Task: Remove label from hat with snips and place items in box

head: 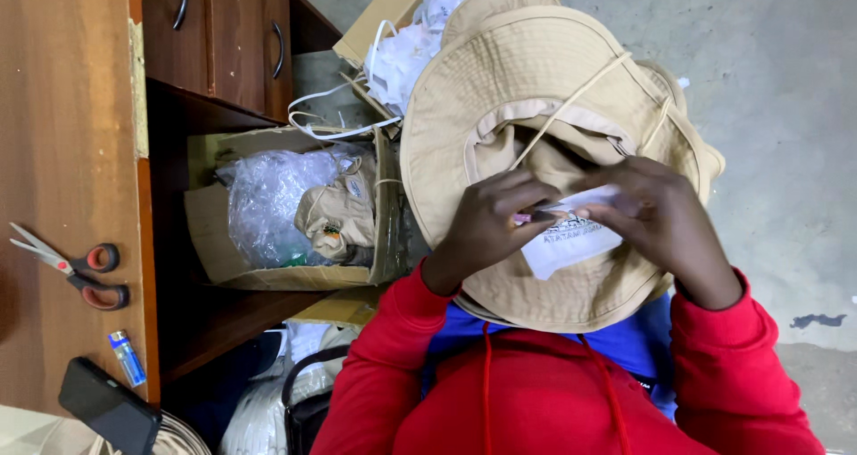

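Both hands work at the inside of a tan bucket hat [536, 89] that lies crown-down on the lap, brim spread wide, chin cord running across the opening. Left hand [489, 221] has fingers curled together, pinching a small pink-tipped item [525, 216] against the edge of a white label [571, 236] — too small to tell what it is. Right hand [665, 218] is clamped on the label's other end, thumb and fingers pressing it flat to the inner crown. Label carries dark print, not read.

Step in hand, as I judge it: fixing or tagging the label to the hat's inside — mid-step, the label held in place but not clearly attached. The next move would call for keeping the label taut and steady at the pinch point while the small item is worked.

Around: red sleeves [393, 366], a wooden desk [71, 107] at one side with red-handled scissors [80, 272], a blue lighter [127, 357], a black phone [107, 403]. Under the desk a cardboard box [214, 241] holds plastic wrap and more tan hats [344, 209]. Grey concrete floor [777, 107].
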